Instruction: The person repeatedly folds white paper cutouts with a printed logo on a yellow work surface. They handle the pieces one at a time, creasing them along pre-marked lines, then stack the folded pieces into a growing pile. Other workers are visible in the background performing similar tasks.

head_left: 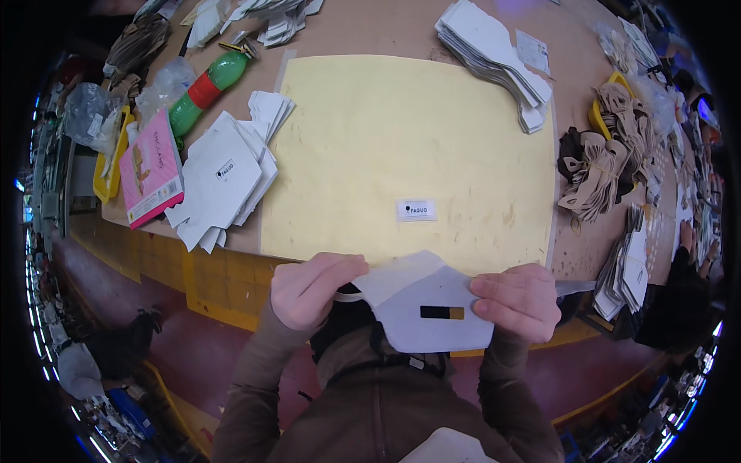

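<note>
Both hands, left hand point(312, 289) and right hand point(519, 299), pinch opposite edges of a white fabric piece point(424, 305) low in frame, spreading it flat above the yellow mat point(409, 147) on the bench point(386, 31)

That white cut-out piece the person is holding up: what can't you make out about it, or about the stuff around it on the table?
Head view only:
- White piece: both ends are hidden under the left hand and right hand.
- Its far face is turned away from the camera.
- Dark and tan strip on it: too small to tell its kind.
- Tan bundle at the right: warped and blurred near the picture's rim.
</note>
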`<state>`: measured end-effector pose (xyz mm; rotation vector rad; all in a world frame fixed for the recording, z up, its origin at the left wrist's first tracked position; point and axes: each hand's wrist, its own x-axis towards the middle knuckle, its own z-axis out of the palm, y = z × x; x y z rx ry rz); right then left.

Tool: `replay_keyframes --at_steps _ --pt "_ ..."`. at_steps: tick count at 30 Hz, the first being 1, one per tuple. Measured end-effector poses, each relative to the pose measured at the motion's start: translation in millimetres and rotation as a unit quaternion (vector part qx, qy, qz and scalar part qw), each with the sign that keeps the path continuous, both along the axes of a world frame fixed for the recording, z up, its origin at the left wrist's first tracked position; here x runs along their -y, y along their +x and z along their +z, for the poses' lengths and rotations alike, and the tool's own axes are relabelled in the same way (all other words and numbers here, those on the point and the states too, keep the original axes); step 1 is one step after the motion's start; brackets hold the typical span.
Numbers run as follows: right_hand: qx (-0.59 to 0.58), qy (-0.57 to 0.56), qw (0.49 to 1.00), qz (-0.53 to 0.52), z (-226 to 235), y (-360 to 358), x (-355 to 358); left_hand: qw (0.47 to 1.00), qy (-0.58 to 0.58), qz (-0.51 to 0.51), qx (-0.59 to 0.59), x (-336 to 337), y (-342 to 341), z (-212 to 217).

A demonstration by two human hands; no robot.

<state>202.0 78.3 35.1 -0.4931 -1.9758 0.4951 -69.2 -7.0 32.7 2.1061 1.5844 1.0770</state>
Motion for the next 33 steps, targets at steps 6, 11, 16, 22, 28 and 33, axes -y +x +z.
replay_keyframes --at_steps 6,11,16,22,28,33 --pt "0.046 0.079 0.995 0.043 7 7 4 0.993 0.089 0.036 -0.067 9 -6 -9" --pt "0.064 0.066 0.995 0.049 9 5 8 0.994 0.073 0.055 -0.062 13 -8 -9" --pt "0.085 -0.096 0.991 0.033 -8 -7 8 0.988 -0.145 0.043 -0.044 9 -21 18" --pt "0.036 -0.321 0.946 0.016 -23 -25 18 0.975 -0.194 -0.039 0.100 6 -3 39" --pt "0.040 -0.555 0.831 -0.009 -25 -20 8 0.857 -0.440 0.041 0.265 -30 14 -6" --pt "0.139 -0.393 0.904 -0.095 -38 -24 -17 0.898 -0.382 0.023 0.218 -51 12 -23"
